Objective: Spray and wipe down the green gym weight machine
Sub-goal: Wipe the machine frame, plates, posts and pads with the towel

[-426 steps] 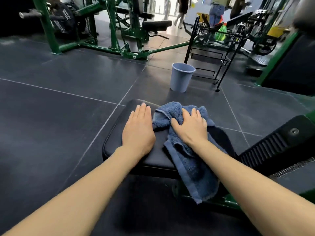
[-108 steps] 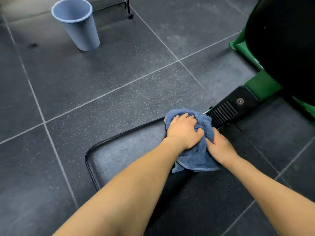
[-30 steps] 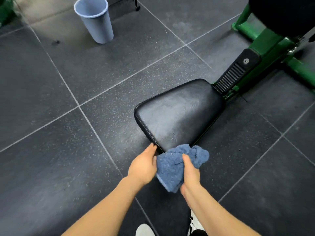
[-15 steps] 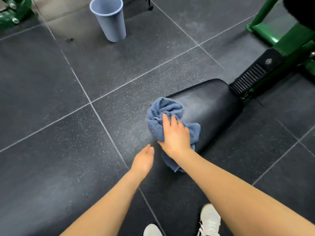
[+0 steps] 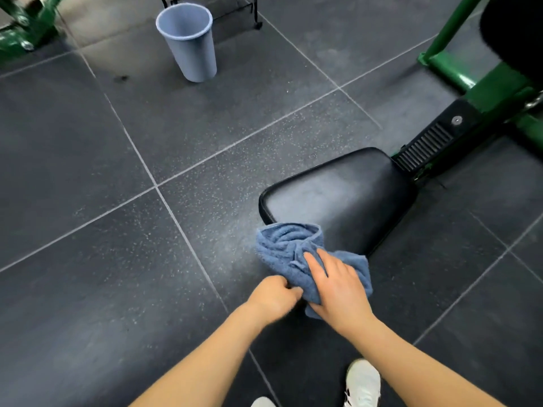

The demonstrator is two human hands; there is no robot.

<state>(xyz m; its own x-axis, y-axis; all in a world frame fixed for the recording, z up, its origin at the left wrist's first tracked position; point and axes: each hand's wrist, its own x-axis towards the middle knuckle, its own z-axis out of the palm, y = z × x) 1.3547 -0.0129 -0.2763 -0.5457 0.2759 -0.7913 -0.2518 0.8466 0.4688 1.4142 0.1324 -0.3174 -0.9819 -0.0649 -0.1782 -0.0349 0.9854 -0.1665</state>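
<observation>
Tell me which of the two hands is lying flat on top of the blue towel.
The right hand: its fingers are spread flat over the towel at the black seat pad's near edge. The left hand is curled at the towel's side.

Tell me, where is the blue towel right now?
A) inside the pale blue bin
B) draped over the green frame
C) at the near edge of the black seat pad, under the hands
C: the blue towel sits bunched at the black seat pad's near edge, right hand on it.

Gym: green machine frame, rubber floor tiles.
</observation>
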